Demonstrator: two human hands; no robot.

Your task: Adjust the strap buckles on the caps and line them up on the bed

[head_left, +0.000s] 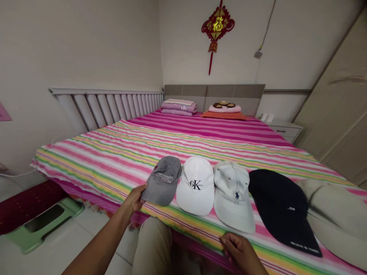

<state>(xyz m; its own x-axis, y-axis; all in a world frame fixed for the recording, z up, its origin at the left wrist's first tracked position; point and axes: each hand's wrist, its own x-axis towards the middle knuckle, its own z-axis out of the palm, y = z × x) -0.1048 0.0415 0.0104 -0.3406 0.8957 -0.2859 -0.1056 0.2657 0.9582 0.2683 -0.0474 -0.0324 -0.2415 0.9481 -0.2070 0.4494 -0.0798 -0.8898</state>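
My left hand [137, 198] pinches the brim edge of a grey baseball cap [164, 181], the leftmost in a row of caps on the striped bedsheet [183, 237]. Right of it lies a white cap [196, 185] with black letters, close against a pale cap [233, 194] with a small dark emblem. Farther right is a black cap [281, 210] with white lettering on its brim. A beige cap [341, 217] at the far right is partly cut off. My right hand [237, 248] rests at the bed's near edge below the pale cap, fingers curled in, holding no cap.
Folded purple bedding [179, 107] and a pink folded stack [224, 109] lie by the headboard [223, 91]. A white rail [114, 109] runs along the left side. A green stool [46, 229] stands at lower left, a nightstand [283, 130] at right.
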